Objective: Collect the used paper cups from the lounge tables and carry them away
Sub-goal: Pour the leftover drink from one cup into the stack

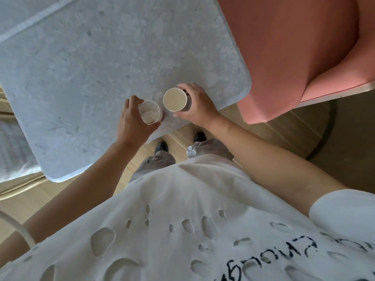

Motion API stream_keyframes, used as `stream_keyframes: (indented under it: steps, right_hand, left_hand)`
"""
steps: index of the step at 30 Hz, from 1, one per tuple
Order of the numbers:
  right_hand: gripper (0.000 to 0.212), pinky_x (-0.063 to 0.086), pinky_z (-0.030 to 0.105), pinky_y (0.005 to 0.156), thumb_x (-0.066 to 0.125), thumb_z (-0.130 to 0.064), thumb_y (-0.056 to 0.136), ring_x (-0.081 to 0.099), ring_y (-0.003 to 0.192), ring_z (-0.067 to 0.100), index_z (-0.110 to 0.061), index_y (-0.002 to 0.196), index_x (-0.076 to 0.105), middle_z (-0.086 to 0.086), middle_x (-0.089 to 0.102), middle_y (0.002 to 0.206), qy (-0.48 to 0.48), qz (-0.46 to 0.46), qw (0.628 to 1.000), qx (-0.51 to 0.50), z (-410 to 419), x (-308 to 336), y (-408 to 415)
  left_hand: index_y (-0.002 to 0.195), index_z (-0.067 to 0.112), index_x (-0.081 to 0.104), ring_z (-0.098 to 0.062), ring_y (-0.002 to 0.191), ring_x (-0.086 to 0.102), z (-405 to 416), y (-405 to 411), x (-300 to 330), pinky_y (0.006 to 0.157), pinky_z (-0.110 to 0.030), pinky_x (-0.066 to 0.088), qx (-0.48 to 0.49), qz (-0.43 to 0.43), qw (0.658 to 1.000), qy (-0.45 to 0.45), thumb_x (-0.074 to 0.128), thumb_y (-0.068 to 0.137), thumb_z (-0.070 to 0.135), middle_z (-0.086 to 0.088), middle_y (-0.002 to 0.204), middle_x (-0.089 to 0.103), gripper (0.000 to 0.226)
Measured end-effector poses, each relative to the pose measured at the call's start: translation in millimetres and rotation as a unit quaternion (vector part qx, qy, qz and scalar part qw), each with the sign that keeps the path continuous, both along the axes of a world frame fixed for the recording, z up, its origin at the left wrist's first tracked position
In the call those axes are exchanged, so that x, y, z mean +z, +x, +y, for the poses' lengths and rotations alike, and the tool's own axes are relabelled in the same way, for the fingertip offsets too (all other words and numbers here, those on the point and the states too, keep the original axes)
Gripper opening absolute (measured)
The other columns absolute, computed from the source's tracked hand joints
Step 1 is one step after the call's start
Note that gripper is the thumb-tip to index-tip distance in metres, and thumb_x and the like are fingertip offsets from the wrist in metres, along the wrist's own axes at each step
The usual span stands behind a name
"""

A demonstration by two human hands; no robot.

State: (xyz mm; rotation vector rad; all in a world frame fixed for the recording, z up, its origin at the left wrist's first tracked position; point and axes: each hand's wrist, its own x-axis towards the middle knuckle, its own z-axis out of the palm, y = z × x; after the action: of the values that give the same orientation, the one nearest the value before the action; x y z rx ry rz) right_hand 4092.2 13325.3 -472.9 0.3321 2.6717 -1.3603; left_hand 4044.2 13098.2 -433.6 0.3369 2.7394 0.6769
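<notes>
Now gripping two cups at once, near the table's (85, 63) front edge. Left hand (133, 123) curled round the left cup (150, 112), thumb below and fingers over the far side of the rim. Right hand (197, 107) wrapped round the right cup (175, 98), fingers behind and thumb in front. Both cups upright, just beside each other, rims apart. Cannot tell whether either base sits on the marble or already hangs above it.

Left cup holding crumpled white tissue (149, 112); right cup showing a plain pale inside, with no liquid visible, though dregs cannot be ruled out from this angle.

Likely troubles from here:

- Squeezing too hard: thin paper walls buckle easily, and could then slip out of the grasp.
- Tilting on the lift: would spill any leftover drink onto the table, the wooden floor (284, 126) or the shoes (161, 146) directly below.
- Knocking rim against rim: cups so close that drawing both hands inward together could jog one loose.
- Losing the tissue: light and loosely packed, so a quick swing or a tip could shake it out.
- Catching the pink chair (294, 57): close on the right, so a wide turn that way could snag the right elbow or cup.
- No free hand left: with both full, more cups would call for stacking, and stacking over the tissue would seat badly.
</notes>
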Motion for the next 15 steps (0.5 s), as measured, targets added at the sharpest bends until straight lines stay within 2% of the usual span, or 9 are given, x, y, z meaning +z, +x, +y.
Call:
stream_keyframes:
  steps: [3, 5, 9, 15]
  right_hand:
    - [0.1, 0.047, 0.041, 0.108, 0.098, -0.031, 0.064, 0.059, 0.125, 0.028, -0.009, 0.149, 0.052, 0.008, 0.062, 0.135, -0.007, -0.015, 1.0, -0.019, -1, -13, 5]
    - [0.102, 0.046, 0.041, 0.111, 0.098, -0.029, 0.063, 0.057, 0.128, 0.028, -0.009, 0.151, 0.05, 0.008, 0.061, 0.137, -0.006, -0.026, 0.999, -0.027, -1, -20, 8]
    - [0.097, 0.045, 0.044, 0.111, 0.097, -0.023, 0.064, 0.055, 0.131, 0.032, -0.009, 0.149, 0.053, 0.01, 0.06, 0.143, 0.004, -0.035, 0.999, -0.026, -2, -29, 7]
    - [0.08, 0.046, 0.042, 0.106, 0.092, -0.016, 0.067, 0.059, 0.125, 0.034, -0.007, 0.14, 0.06, 0.011, 0.066, 0.136, 0.003, -0.028, 0.999, -0.032, -10, -30, -7]
  left_hand:
    - [0.122, 0.021, 0.047, -0.031, 0.108, 0.063, 0, -2, -1, 0.077, -0.041, 0.05, -0.001, 0.0, 1.0, -0.005, 0.098, 0.064, 0.048, -0.004, 0.126, 0.059, 0.082]
    - [0.121, 0.022, 0.046, -0.03, 0.107, 0.063, 0, -2, -1, 0.077, -0.042, 0.051, -0.004, 0.002, 1.0, -0.003, 0.098, 0.063, 0.048, -0.004, 0.125, 0.059, 0.082]
    - [0.12, 0.019, 0.047, -0.033, 0.103, 0.063, 0, -2, 0, 0.076, -0.038, 0.047, -0.008, 0.005, 1.0, -0.002, 0.099, 0.062, 0.049, -0.006, 0.123, 0.06, 0.084]
    - [0.121, 0.017, 0.048, -0.032, 0.103, 0.063, 0, -2, 1, 0.075, -0.037, 0.045, -0.011, 0.006, 1.0, -0.009, 0.099, 0.062, 0.048, -0.007, 0.123, 0.06, 0.084]
